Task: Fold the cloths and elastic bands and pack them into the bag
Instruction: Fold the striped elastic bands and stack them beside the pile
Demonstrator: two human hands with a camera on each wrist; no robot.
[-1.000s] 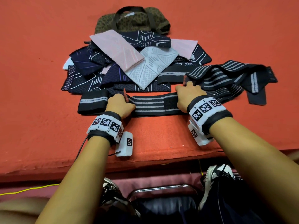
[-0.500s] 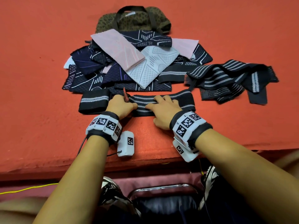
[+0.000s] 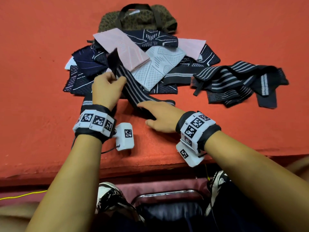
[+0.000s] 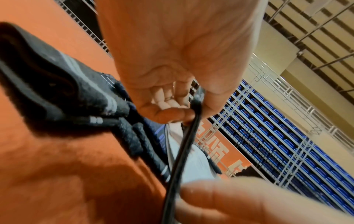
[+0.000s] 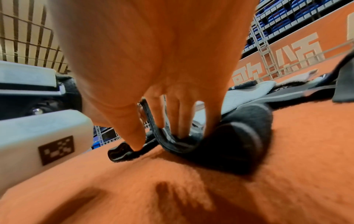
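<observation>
Your left hand (image 3: 107, 89) pinches one end of the striped band (image 3: 132, 91) between thumb and fingers and has it lifted off the red table (image 3: 41, 81), so the band runs down at a slant from that pinch to your right hand (image 3: 160, 118). That right hand lies flat, fingers (image 5: 180, 121) straight and pressing the band's folded lower part onto the cloth; nothing is curled round it. Just beyond your left grip sits the cloth pile (image 3: 160, 64), pink, white and navy pieces overlapping. Well to the right of your pressing hand lies a loose heap of bands (image 3: 237, 82). The bag (image 3: 138, 19) is past the pile, farthest from both hands, handles up; whether it gapes I can't tell.
</observation>
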